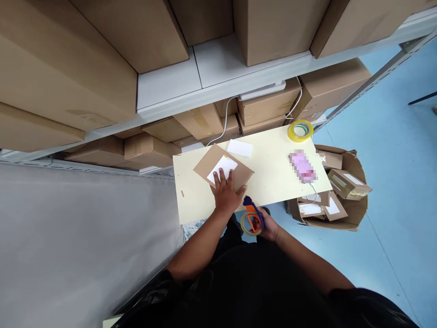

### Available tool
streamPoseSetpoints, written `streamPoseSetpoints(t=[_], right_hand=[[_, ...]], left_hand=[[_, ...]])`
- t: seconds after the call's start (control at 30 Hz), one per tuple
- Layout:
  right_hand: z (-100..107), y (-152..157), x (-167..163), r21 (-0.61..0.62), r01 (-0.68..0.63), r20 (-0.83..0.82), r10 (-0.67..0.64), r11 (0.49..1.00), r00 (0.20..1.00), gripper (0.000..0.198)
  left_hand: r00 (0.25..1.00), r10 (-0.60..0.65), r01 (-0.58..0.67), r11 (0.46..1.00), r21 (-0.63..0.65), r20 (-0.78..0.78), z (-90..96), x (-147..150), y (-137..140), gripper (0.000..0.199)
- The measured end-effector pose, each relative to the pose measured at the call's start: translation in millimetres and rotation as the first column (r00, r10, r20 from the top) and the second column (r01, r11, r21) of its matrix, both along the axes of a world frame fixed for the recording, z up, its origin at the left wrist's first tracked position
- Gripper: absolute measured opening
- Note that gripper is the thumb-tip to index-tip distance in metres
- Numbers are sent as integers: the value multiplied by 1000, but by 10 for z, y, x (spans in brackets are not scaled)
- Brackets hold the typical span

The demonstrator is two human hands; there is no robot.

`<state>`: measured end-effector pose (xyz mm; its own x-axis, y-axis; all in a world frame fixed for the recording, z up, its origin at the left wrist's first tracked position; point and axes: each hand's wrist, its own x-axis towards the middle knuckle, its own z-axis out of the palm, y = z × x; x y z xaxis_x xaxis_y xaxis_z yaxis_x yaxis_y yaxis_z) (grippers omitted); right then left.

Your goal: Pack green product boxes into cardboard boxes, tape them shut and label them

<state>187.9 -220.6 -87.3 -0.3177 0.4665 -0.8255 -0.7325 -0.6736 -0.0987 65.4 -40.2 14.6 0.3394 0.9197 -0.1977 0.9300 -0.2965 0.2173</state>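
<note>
Presently: one parcel (212, 159), flat on the table (269, 182), label (222, 165) up. Left hand (227, 196): palm down, fingers spread over the parcel's near part, partly covering the label. Right hand (270, 226): closed round the tape dispenser (251, 208), right of and nearer the body than the parcel; fingers partly hidden. Handling, as judged — steady the parcel with the flat hand, draw tape taut and square across it, keep the dispenser's blue end off the left thumb close by. White card (240, 148): at the parcel's far edge, whether tucked under unclear; best slid aside. Yellow roll (292, 132) and pink item (302, 166), blurred: well right of the parcel, little hindrance. Open carton (355, 168) of boxes: farther right, lower. Shelf (167, 93), boxed-up: beyond the parcel — limits reach that way.
</note>
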Motion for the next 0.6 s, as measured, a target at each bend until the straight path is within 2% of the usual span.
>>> streamPoseSetpoints(t=[0.07, 0.13, 0.27, 0.37, 0.43, 0.5, 0.6], right_hand=[[-15, 205, -82, -31, 57, -23, -58, 998, 998, 51], [-11, 330, -84, -45, 81, -52, -84, 996, 995, 54], [21, 410, 129, -52, 46, -61, -49, 998, 997, 52], [35, 553, 439, -62, -71, -43, 69, 996, 997, 50], [35, 723, 670, -32, -170, -34, 169, 985, 985, 46], [30, 920, 876, -2, -264, -14, 264, 965, 964, 40], [28, 1184, 1089, 2, -384, 20, 384, 923, 923, 34]], left_hand=[[999, -48, 49, 997, -52, 22, 42, 16, -43, 88], [990, -135, 138, 986, -96, 35, 91, -89, -69, 89], [968, -251, 246, 959, -139, -23, 187, -388, -175, 91], [946, -300, 281, 948, -152, -123, 262, -527, -303, 90], [926, -334, 315, 940, -130, -176, 312, -595, -324, 82], [899, -398, 387, 917, -93, -182, 345, -671, -235, 73], [838, -532, 532, 846, -35, -122, 328, -800, 59, 70]])
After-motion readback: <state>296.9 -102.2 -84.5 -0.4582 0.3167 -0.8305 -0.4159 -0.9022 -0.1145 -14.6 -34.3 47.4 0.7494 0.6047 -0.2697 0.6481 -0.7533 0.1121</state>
